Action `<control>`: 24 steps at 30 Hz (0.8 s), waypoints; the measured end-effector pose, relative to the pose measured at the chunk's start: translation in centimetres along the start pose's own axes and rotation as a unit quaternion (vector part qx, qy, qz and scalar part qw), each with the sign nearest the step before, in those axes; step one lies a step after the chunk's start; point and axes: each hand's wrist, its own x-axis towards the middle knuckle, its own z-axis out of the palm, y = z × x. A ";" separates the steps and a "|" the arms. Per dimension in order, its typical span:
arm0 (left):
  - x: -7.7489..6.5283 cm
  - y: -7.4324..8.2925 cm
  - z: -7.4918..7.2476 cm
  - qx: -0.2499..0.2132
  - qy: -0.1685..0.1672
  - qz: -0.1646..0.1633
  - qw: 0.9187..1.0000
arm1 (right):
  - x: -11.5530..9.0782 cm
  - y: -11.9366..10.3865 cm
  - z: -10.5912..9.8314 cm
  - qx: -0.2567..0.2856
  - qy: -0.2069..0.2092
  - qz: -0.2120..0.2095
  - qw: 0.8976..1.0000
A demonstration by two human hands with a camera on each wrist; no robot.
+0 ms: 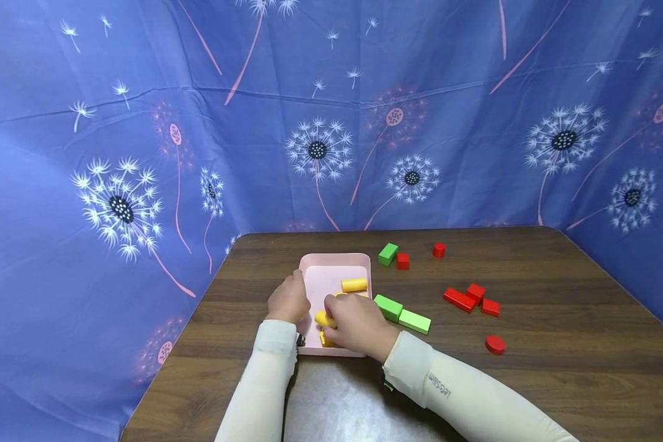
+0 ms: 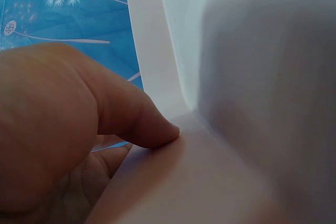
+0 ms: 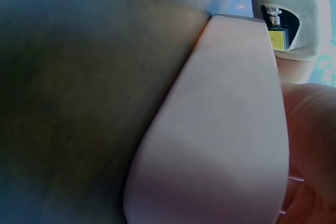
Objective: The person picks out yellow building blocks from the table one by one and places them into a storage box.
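A pink tray [image 1: 334,259] with low walls sits on the wooden table. My left hand [image 1: 290,299] grips its left wall; in the left wrist view the thumb [image 2: 152,127] presses the inner side while the other fingers lie outside. Over the tray's front right part, my right hand [image 1: 361,323] pinches a rounded yellow block [image 1: 324,318] between thumb and fingers. Inside the tray, a yellow cylinder [image 1: 354,284] lies toward the back right. Another yellow block [image 1: 326,339] is near the front wall, partly covered by the right hand. The right wrist view shows mostly the tray's outer wall [image 3: 220,108].
Right of the tray lie a green block [image 1: 388,307] and a light green block [image 1: 415,321], end to end. Farther back are a green block [image 1: 388,254], a red cube [image 1: 403,261] and a red cylinder [image 1: 439,250]. Several red blocks [image 1: 460,299] and a red disc [image 1: 495,344] lie farther right.
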 end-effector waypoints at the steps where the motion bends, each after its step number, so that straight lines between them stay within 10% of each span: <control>1: 0.0 0.0 0.0 -0.001 0.000 -0.001 1.000 | 0.1 -0.1 0.1 -0.007 0.002 -0.001 1.000; 24: -0.2 0.2 0.1 -0.004 0.006 0.001 1.000 | 0.6 -0.4 0.7 0.006 0.018 0.025 1.000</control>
